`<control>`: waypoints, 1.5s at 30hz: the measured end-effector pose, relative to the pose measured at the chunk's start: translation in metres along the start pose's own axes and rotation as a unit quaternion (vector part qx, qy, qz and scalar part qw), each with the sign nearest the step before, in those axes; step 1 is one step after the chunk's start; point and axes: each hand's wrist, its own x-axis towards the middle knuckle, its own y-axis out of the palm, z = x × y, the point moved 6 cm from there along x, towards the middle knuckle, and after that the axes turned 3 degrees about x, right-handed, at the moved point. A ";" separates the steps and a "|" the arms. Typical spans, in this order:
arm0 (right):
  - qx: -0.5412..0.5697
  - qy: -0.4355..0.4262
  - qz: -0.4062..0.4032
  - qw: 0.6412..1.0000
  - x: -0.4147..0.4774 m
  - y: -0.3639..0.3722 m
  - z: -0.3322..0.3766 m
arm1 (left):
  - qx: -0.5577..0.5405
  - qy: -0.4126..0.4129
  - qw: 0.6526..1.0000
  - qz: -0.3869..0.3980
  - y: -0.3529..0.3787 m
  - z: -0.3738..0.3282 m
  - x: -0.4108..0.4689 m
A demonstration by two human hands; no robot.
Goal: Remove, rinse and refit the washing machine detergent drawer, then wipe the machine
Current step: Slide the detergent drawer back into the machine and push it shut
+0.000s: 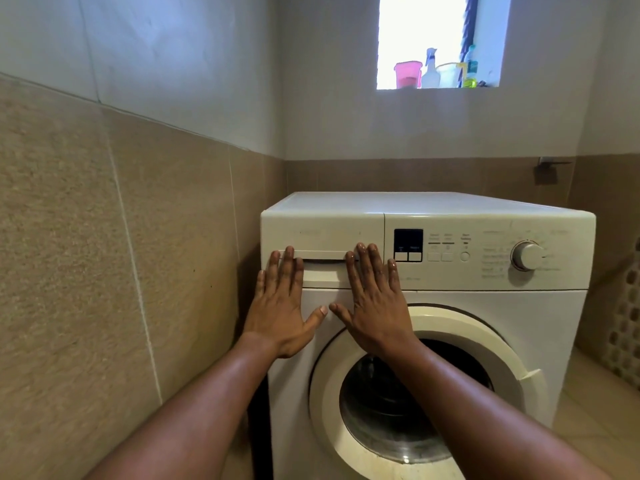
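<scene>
A white front-loading washing machine (pixel 485 306) stands in the corner. Its detergent drawer (pixel 323 237) sits flush in the upper left of the front panel, with a recessed handle slot along its lower edge. My left hand (pixel 282 303) lies flat with straight fingers against the left end of the drawer front, fingertips at the handle slot. My right hand (pixel 375 303) lies flat the same way at the drawer's right end. Neither hand holds anything. No cloth is in view.
Tan wall tiles (pixel 104 271) run close along the machine's left side. The control panel has a display (pixel 408 244) and a dial (pixel 528 256). Bottles and a pink container (pixel 408 75) stand on the window ledge. A perforated basket (pixel 623 323) is at the right.
</scene>
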 end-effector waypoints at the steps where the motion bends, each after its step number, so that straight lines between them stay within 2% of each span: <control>1: 0.003 0.000 -0.005 1.000 0.000 -0.001 0.000 | 0.000 0.002 1.000 -0.001 0.000 0.001 0.000; 6: 0.006 -0.006 -0.008 1.000 -0.001 -0.004 -0.003 | -0.001 -0.001 1.000 -0.018 0.001 0.001 0.000; 11: 0.052 0.011 -0.025 0.998 -0.004 -0.009 0.004 | -0.032 -0.019 0.995 -0.090 0.001 -0.004 -0.003; 14: 0.158 0.003 -0.057 0.986 -0.013 -0.024 0.016 | -0.101 -0.078 0.985 -0.118 -0.010 -0.011 -0.012; 15: 0.215 0.015 -0.064 0.974 -0.016 -0.031 0.021 | -0.152 -0.107 0.974 -0.127 -0.016 -0.016 -0.015; 16: 0.292 0.051 -0.054 0.954 -0.018 -0.033 0.023 | -0.236 -0.153 0.949 -0.141 -0.021 -0.018 -0.017; 17: 0.391 0.119 -0.026 0.912 -0.015 -0.035 0.023 | -0.364 -0.239 0.890 -0.139 -0.028 -0.016 -0.014; 18: 0.501 0.220 0.002 0.837 -0.012 -0.033 0.020 | -0.519 -0.340 0.775 -0.121 -0.029 -0.014 -0.010; 19: 0.614 0.328 0.022 0.718 -0.008 -0.029 0.019 | -0.654 -0.421 0.621 -0.101 -0.030 -0.018 -0.005; 20: 0.717 0.405 0.030 0.567 -0.004 -0.028 0.023 | -0.744 -0.467 0.471 -0.083 -0.031 -0.023 0.001; 21: 0.795 0.444 0.028 0.412 0.002 -0.030 0.030 | -0.798 -0.481 0.355 -0.074 -0.034 -0.028 0.009; 22: 0.836 0.468 0.017 0.285 0.011 -0.034 0.034 | -0.830 -0.481 0.274 -0.068 -0.040 -0.032 0.019; 23: 0.853 0.484 0.002 0.196 0.020 -0.039 0.035 | -0.851 -0.472 0.220 -0.066 -0.047 -0.034 0.027; 24: 0.857 0.497 -0.012 0.136 0.029 -0.043 0.035 | -0.864 -0.462 0.191 -0.061 -0.054 -0.036 0.035; 25: 0.857 0.505 -0.021 0.096 0.037 -0.048 0.036 | -0.868 -0.460 0.177 -0.053 -0.060 -0.037 0.040; 26: 0.855 0.514 -0.023 0.070 0.042 -0.051 0.037 | -0.869 -0.462 0.174 -0.045 -0.063 -0.038 0.042; 27: 0.853 0.518 -0.023 0.049 0.048 -0.054 0.038 | -0.865 -0.466 0.179 -0.040 -0.065 -0.036 0.046; 29: 0.852 0.522 -0.024 0.030 0.055 -0.055 0.038 | -0.863 -0.465 0.195 -0.033 -0.065 -0.033 0.054; 32: 0.853 0.521 -0.022 0.032 0.054 -0.053 0.039 | -0.853 -0.469 0.228 0.001 -0.067 -0.037 0.059; 34: 0.855 0.517 -0.013 0.039 0.049 -0.055 0.043 | -0.847 -0.476 0.235 0.023 -0.067 -0.043 0.056; 38: 0.844 0.533 -0.009 0.055 0.026 -0.074 0.054 | -0.834 -0.501 0.229 0.024 -0.069 -0.051 0.031; 45: 0.818 0.574 0.003 0.045 -0.021 -0.138 0.070 | -0.832 -0.516 0.199 0.036 -0.108 -0.059 -0.035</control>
